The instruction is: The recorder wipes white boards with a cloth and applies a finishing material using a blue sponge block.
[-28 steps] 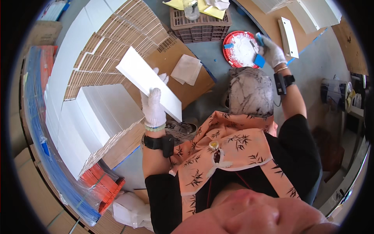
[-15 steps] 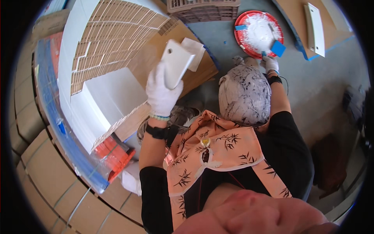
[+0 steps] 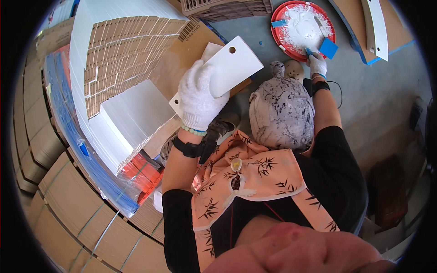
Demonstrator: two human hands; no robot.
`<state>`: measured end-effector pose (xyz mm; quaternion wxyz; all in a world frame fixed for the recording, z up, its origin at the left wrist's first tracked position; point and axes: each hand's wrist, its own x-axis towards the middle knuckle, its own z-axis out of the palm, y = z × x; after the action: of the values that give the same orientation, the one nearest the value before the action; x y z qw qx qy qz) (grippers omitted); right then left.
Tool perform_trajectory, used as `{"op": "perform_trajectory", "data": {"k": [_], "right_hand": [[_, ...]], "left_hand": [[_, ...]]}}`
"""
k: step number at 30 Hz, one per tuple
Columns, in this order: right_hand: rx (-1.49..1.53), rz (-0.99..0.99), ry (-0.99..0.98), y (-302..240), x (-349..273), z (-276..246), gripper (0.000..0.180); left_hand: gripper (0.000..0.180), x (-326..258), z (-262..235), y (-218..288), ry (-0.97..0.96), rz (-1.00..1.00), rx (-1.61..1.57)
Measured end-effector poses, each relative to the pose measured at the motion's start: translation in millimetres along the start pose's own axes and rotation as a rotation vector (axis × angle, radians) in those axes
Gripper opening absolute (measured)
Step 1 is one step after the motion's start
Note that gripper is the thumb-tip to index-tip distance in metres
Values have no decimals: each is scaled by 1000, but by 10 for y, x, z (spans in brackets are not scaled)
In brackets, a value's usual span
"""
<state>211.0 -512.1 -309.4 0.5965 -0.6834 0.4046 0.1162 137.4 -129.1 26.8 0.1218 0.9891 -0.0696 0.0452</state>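
Note:
My gloved left hand [image 3: 199,95] is closed around a white board [image 3: 236,66] with a round hole near each end. The board lies tilted, its far end toward the right. My gloved right hand [image 3: 317,65] reaches to the near rim of a round red lid [image 3: 278,40] spread with white paste [image 3: 301,28]. Its fingers are closed on a small blue scraper [image 3: 308,51] at the paste's edge. Just to the right, a square blue piece [image 3: 328,48] overlaps the rim. Another blue piece [image 3: 279,23] lies on the lid's left side.
At left stand stacked white boards [image 3: 132,104] with brown edges, beside a cardboard sheet [image 3: 175,57]. A brown plastic crate [image 3: 227,10] sits at the top. Right of the lid, a curved white strip [image 3: 376,29] rests on a brown board [image 3: 353,20]. My knee [image 3: 282,113] is between my arms.
My left hand has turned the board, swinging its far end to the right. My right hand has moved slightly up, bringing the blue scraper further onto the lid.

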Motion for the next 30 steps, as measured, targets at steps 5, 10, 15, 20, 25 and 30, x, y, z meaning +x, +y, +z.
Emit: {"op": "perform_trajectory", "data": {"k": [5, 10, 15, 20, 25, 30], "right_hand": [[-78, -14, 49, -89, -144, 112, 34], [156, 22, 58, 42, -74, 63, 32], [277, 143, 78, -25, -98, 127, 34], [-419, 26, 252, 236, 169, -195, 42], [-577, -48, 264, 303, 169, -375, 45], [-362, -354, 48, -782, -541, -254, 44]], "left_hand": [[77, 9, -14, -23, 39, 48, 2], [75, 59, -84, 51, 1, 23, 39], [71, -36, -65, 28, -18, -51, 32], [70, 27, -35, 79, -25, -26, 0], [75, 56, 31, -5, -10, 4, 5], [73, 217, 7, -37, -30, 170, 65]]}}
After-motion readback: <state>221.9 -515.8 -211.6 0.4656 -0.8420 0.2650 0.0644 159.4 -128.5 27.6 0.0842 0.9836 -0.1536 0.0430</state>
